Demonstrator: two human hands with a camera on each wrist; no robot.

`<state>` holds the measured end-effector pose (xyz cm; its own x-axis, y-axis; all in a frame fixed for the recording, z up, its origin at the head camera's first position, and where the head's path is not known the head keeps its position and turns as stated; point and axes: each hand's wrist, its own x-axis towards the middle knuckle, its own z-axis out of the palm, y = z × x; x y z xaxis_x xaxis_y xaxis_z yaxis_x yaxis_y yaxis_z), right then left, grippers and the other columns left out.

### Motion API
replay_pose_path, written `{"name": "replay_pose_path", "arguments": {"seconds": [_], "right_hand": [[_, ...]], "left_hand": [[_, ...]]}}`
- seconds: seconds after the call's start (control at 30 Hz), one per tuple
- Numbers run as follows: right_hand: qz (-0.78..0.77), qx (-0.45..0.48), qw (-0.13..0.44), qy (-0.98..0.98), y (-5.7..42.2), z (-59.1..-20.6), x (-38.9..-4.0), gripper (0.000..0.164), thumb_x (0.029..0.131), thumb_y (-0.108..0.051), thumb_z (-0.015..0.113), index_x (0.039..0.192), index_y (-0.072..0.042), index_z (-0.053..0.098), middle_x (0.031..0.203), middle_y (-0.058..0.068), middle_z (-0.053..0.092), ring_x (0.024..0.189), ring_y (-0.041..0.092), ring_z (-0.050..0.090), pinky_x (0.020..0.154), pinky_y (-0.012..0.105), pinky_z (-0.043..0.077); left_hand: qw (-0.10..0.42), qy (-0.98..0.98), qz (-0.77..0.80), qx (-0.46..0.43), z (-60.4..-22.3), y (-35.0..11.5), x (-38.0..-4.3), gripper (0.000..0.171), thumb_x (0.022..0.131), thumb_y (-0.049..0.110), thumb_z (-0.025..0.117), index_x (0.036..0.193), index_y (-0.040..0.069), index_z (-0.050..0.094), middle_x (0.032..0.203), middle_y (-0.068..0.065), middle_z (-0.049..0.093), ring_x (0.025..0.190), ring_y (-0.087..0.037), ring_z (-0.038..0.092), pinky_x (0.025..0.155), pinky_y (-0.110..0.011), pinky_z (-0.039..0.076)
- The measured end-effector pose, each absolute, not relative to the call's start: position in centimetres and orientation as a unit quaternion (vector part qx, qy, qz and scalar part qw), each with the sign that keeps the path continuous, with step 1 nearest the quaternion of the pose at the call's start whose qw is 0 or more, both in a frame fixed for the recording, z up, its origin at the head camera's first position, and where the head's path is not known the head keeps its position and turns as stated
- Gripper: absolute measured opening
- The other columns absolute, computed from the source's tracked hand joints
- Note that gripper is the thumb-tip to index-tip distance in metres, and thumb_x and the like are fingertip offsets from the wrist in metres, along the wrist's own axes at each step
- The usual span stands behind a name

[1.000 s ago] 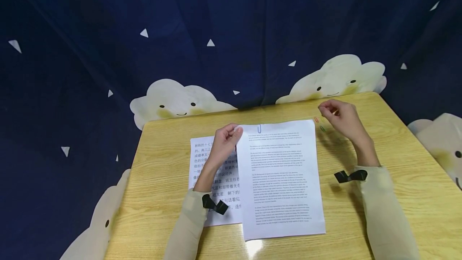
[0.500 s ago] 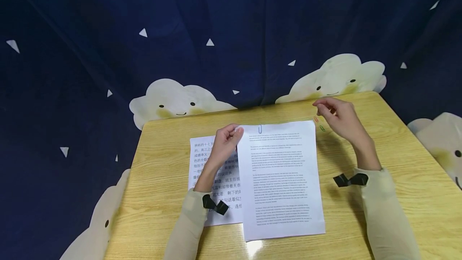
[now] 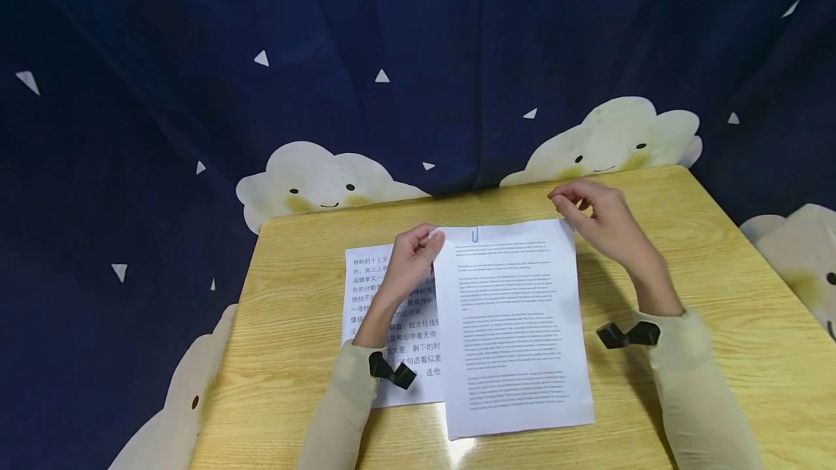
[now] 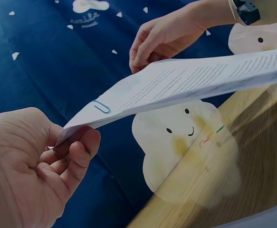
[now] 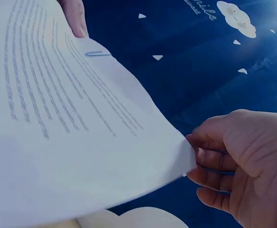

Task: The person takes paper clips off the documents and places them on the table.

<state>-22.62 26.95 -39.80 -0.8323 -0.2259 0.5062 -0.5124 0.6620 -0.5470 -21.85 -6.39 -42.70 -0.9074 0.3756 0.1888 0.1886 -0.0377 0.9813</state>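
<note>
My left hand (image 3: 411,252) pinches the top left corner of the printed sheets of paper (image 3: 512,332), raised off the table. A blue paper clip (image 4: 100,106) sits on their top edge, right of my left fingers. At the top right corner is my right hand (image 3: 604,212), its fingers curled and the thumb near the index finger. In the right wrist view, my right hand (image 5: 252,156) has its fingertips at the paper corner. Whether they grip the corner or hold something small cannot be told.
Another printed sheet (image 3: 392,383), with larger Chinese text, lies on the wooden table (image 3: 281,354), partly under the lifted sheets. The left wrist view shows a small red clip (image 4: 207,138) and a green clip (image 4: 220,128) on the table. A dark blue curtain (image 3: 366,35) hangs behind.
My right hand has moved left and slightly down, from beyond the sheets to their top right corner, covering the red and green clips in the head view. The left hand keeps its pinch.
</note>
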Motion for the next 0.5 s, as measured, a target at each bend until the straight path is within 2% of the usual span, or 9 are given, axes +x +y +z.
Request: {"name": "replay_pose_path", "arguments": {"seconds": [0.13,0.33,0.43,0.5], "right_hand": [[0.358,0.216,0.193,-0.887,26.2,-39.7,-22.5,0.011,0.095,-0.019,0.065,0.101,-0.011,0.071,0.095,-0.002,0.068,0.079,0.006,0.053,0.068,0.025,0.041],[0.358,0.226,0.174,-0.889,25.1,-39.7,-22.2,0.01,0.091,-0.021,0.071,0.099,-0.015,0.071,0.092,-0.006,0.065,0.08,0.006,0.053,0.065,0.015,0.043],[0.355,0.235,0.165,-0.89,24.4,-39.8,-22.1,0.012,0.088,-0.019,0.074,0.099,-0.015,0.07,0.091,-0.006,0.063,0.084,0.006,0.053,0.068,0.008,0.046],[0.348,0.245,0.166,-0.889,23.8,-40.0,-22.0,0.013,0.087,-0.018,0.075,0.099,-0.014,0.07,0.092,-0.005,0.063,0.086,0.007,0.054,0.072,0.01,0.049]], "left_hand": [[0.068,0.686,0.694,0.208,-42.7,-6.3,-21.8,0.024,0.102,0.009,0.049,0.11,-0.01,0.062,0.076,-0.029,0.06,0.053,-0.042,0.047,0.049,-0.022,0.043],[0.067,0.688,0.692,0.209,-42.6,-6.3,-21.7,0.024,0.103,0.009,0.049,0.11,-0.008,0.062,0.076,-0.028,0.061,0.05,-0.033,0.051,0.049,-0.022,0.043],[0.067,0.69,0.691,0.204,-42.7,-6.2,-21.6,0.024,0.103,0.01,0.049,0.11,-0.008,0.063,0.075,-0.027,0.061,0.053,-0.043,0.049,0.048,-0.022,0.043],[0.068,0.69,0.691,0.203,-42.7,-6.1,-21.6,0.024,0.102,0.011,0.049,0.109,-0.008,0.063,0.074,-0.027,0.061,0.057,-0.05,0.046,0.049,-0.022,0.043]]}}
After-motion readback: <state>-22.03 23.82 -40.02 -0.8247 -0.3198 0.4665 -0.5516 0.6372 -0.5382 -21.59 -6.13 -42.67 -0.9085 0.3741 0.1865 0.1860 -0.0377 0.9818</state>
